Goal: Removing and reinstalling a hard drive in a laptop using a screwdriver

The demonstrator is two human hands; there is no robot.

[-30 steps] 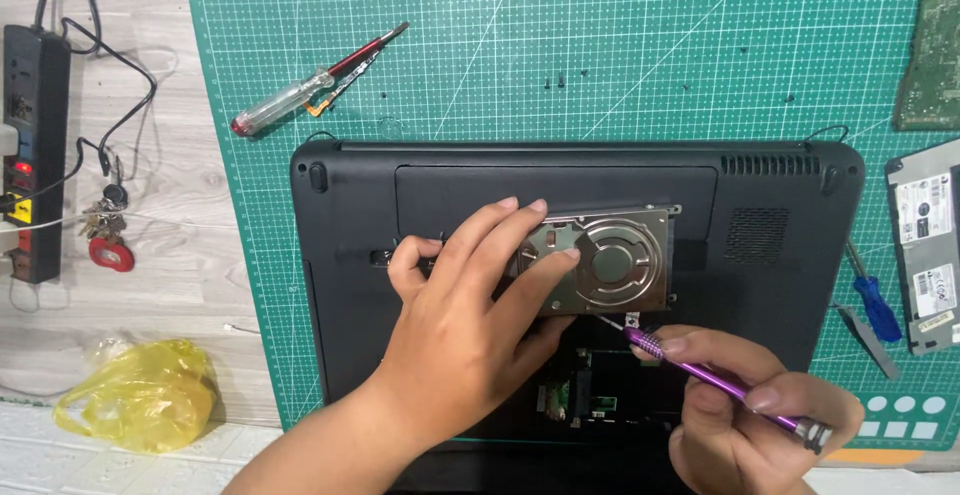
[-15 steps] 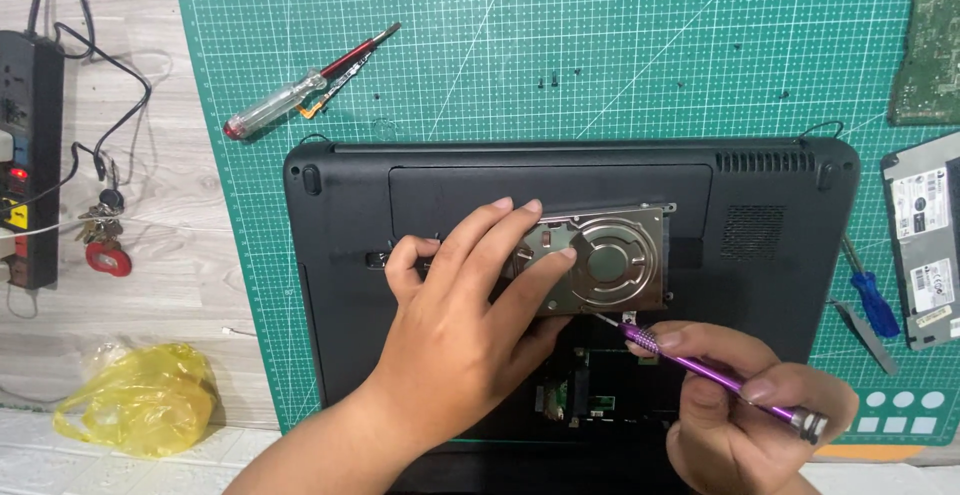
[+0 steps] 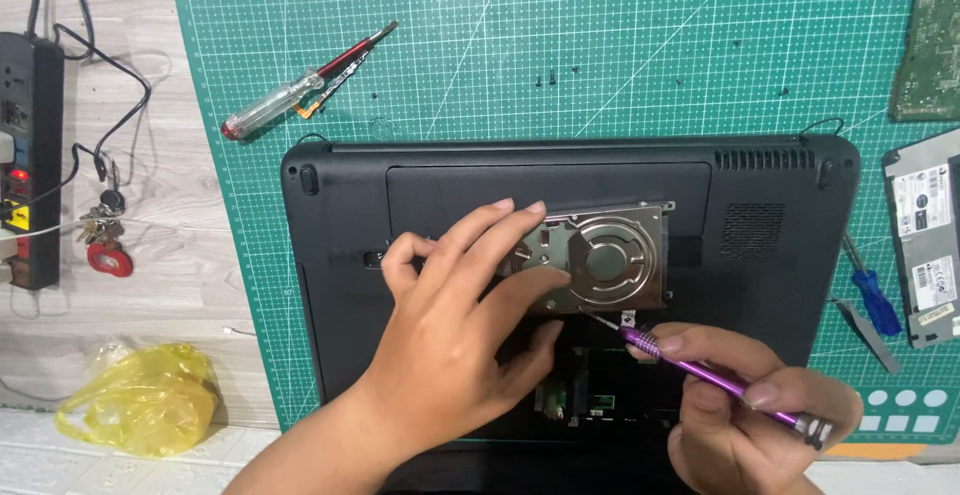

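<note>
A black laptop (image 3: pixel 760 255) lies upside down on the green cutting mat (image 3: pixel 600 35). In its open bay sits a silver hard drive in a metal caddy (image 3: pixel 605 260). My left hand (image 3: pixel 465 325) rests flat on the drive's left part, fingers spread over it. My right hand (image 3: pixel 745 410) grips a purple screwdriver (image 3: pixel 700 375), whose tip touches the caddy's lower edge near its right corner. Below the drive an open slot shows a green circuit part (image 3: pixel 575 395).
A red and clear screwdriver (image 3: pixel 300 85) lies on the mat at the upper left. A blue screwdriver (image 3: pixel 870 290) and a grey pry tool (image 3: pixel 868 333) lie right of the laptop, beside a silver drive (image 3: pixel 925 245). A power strip (image 3: pixel 30 155), keys (image 3: pixel 100 240) and a yellow bag (image 3: pixel 140 400) sit on the left.
The view has shifted slightly. Both hands stay on the drive, and the screwdriver tip remains at the caddy's lower edge.
</note>
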